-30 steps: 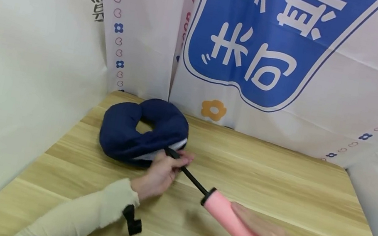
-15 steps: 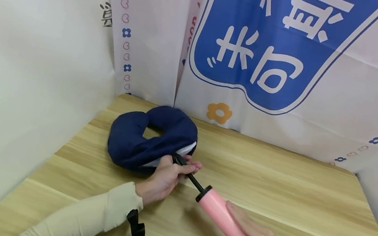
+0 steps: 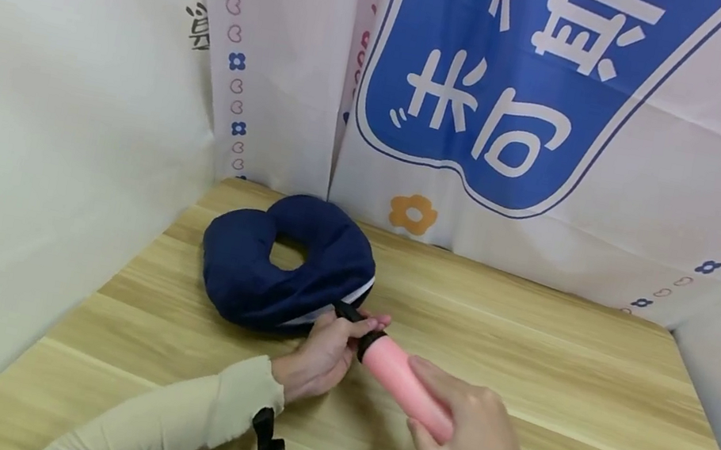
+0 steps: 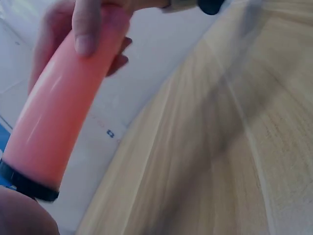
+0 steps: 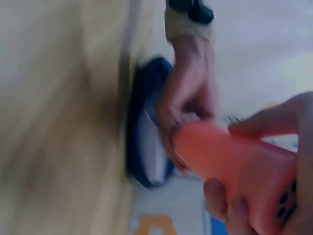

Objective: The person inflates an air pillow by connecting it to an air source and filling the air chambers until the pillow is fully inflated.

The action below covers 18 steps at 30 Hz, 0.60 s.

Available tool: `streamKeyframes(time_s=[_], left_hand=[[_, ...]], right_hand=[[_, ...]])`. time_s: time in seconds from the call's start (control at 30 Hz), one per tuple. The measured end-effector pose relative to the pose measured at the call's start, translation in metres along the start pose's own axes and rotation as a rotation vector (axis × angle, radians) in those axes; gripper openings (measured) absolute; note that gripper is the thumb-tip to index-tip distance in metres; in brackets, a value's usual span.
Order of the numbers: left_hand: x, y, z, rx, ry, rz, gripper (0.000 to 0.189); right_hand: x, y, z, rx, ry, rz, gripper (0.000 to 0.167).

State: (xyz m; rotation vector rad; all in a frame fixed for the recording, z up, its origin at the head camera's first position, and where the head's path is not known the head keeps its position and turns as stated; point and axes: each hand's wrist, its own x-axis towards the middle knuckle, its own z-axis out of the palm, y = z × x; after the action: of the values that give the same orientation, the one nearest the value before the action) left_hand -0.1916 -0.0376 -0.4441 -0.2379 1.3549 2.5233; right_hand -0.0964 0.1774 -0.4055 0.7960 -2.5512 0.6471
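Note:
A navy U-shaped neck pillow (image 3: 234, 263) lies at the back left of the table, a white lining showing along its open near-right edge. At that edge my left hand (image 3: 322, 359) pinches the black front end of a pink hand air pump (image 3: 401, 385); the very tip is hidden by the fingers and cover. My right hand (image 3: 484, 444) grips the pink barrel from behind, thumb and fingers on either side. In the right wrist view the barrel's rear end (image 5: 283, 205) has small dark holes. The barrel's black front collar (image 4: 29, 183) sits right against the left hand.
The wood-grain table (image 3: 559, 373) runs up to a printed white curtain (image 3: 480, 206) at the back. A plain white wall (image 3: 60, 124) closes the left side. A black strap mount (image 3: 267, 446) sticks out from the beige left sleeve (image 3: 183, 411).
My right hand has pushed the pink barrel forward and left, and the black rod that showed ahead of it is now covered. My left hand stays at the pillow's edge. The head view shifts slightly.

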Motion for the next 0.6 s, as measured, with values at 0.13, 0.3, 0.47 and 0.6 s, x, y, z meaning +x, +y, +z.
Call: streamKeyframes(time_s=[0.13, 0.3, 0.47, 0.6], left_hand=[[0.001, 0.012, -0.013, 0.035, -0.047, 0.05, 0.03], [0.007, 0.024, -0.016, 0.001, -0.081, 0.079, 0.036], [0.011, 0.023, -0.006, -0.071, -0.022, 0.088, 0.03], [0.005, 0.009, 0.007, -0.098, 0.012, 0.051, 0.025]], right_hand=[[-0.008, 0.003, 0.011, 0.047, -0.002, 0.007, 0.071], [-0.036, 0.014, -0.021, 0.044, -0.097, 0.069, 0.076], [-0.051, 0.017, -0.06, 0.002, -0.157, 0.174, 0.074], [-0.038, 0.007, -0.051, -0.005, -0.081, 0.139, 0.07]])
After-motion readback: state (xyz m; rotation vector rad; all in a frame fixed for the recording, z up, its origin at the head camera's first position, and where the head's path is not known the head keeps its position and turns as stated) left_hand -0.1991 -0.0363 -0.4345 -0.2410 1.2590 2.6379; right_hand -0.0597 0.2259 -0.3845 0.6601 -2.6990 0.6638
